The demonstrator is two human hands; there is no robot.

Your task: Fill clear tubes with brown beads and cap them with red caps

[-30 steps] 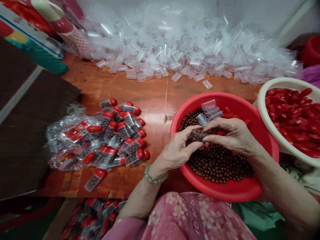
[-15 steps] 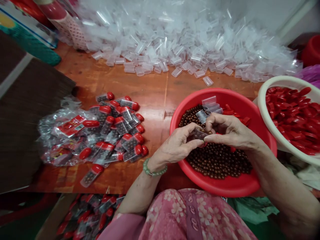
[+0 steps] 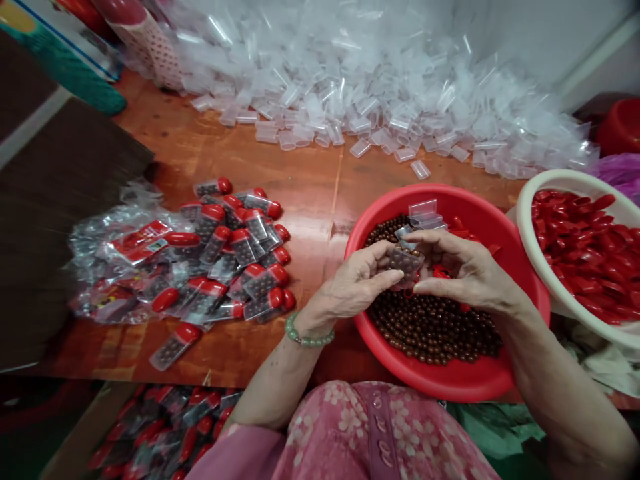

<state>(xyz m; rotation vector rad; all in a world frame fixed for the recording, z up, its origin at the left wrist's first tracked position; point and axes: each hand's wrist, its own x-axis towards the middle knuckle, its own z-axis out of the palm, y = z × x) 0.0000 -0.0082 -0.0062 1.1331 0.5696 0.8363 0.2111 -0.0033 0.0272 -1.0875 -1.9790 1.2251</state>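
Note:
My left hand [image 3: 357, 280] pinches a small clear plastic case [image 3: 404, 264] filled with dark brown beads, holding it above the red basin [image 3: 373, 212]. Close to the case's right side, my right hand [image 3: 457, 270] has its thumb and forefinger apart; whether a fingertip touches the case is hard to tell. Below both hands lie many loose brown beads [image 3: 433, 330]. In the same basin are some empty clear sleeves [image 3: 424, 212] and red caps [image 3: 463, 230].
A cream basin [image 3: 527, 220] of red caps [image 3: 585, 253] stands at the right. Clear sleeves [image 3: 340, 93] are heaped along the back. On the left lie bead-filled cases with red caps [image 3: 245, 250] and a plastic bag [image 3: 95, 247]. More capped cases [image 3: 170, 427] lie below the table edge.
My right thumb and forefinger have spread apart from their pinch at the case. The case now shows more of its flat side in my left hand. The view has shifted slightly.

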